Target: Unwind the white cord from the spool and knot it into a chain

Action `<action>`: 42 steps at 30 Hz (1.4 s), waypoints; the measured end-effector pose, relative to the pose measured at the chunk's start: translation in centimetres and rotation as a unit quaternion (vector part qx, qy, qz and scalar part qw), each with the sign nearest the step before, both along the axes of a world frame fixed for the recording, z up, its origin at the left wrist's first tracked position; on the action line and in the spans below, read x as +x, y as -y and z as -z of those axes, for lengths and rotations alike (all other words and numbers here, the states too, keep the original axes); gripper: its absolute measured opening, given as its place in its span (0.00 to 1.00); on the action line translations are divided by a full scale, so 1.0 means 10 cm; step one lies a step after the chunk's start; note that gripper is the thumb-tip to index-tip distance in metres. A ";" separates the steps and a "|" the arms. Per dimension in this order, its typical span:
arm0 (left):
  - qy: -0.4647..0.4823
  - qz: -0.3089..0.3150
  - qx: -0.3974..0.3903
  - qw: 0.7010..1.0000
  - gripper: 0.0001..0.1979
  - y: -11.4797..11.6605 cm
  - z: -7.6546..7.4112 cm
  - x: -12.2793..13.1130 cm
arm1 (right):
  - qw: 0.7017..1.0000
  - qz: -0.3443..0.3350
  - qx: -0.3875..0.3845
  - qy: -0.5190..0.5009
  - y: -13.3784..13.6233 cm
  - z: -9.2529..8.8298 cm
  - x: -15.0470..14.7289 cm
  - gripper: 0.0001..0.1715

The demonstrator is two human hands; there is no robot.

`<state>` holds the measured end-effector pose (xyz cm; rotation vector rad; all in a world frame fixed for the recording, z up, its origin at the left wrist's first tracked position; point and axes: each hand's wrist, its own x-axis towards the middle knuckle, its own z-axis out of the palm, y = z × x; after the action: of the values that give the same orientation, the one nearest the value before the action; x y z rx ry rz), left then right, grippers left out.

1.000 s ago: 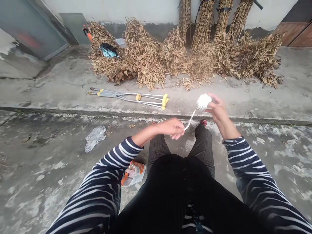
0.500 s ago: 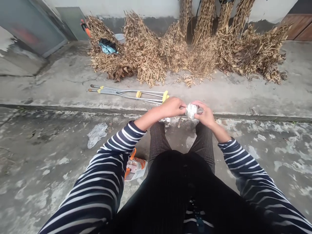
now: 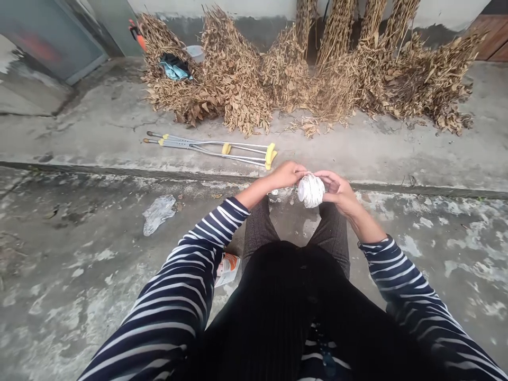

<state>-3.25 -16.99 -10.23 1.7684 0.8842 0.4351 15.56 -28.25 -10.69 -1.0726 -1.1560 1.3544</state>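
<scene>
Between fingers (image 3: 332,185), seemingly a string ball (image 3: 310,190)

white ball (image 3: 310,191) partly behind the fingers (image 3: 332,185), orange-and-white packet (image 3: 229,266) half behind a sleeve (image 3: 206,238), stalk tops (image 3: 373,16) beyond the top edge

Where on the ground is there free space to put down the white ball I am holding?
Bare concrete lies right of your right hand holding the white ball, below the curb. Also free: the floor between the plastic bag and your left sleeve. Crowded: the wall side with dry plant bundles and crutches, and the packet beside that sleeve.
</scene>
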 end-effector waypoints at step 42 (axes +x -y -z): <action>0.158 -0.263 -0.269 0.913 0.10 0.54 0.38 0.18 | 0.997 -0.003 0.021 0.076 0.38 0.08 -0.06 0.33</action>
<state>-1.42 -22.41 -13.99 0.9104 1.1120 0.7212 14.95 -32.00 -11.47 -1.1586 -1.2950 1.2638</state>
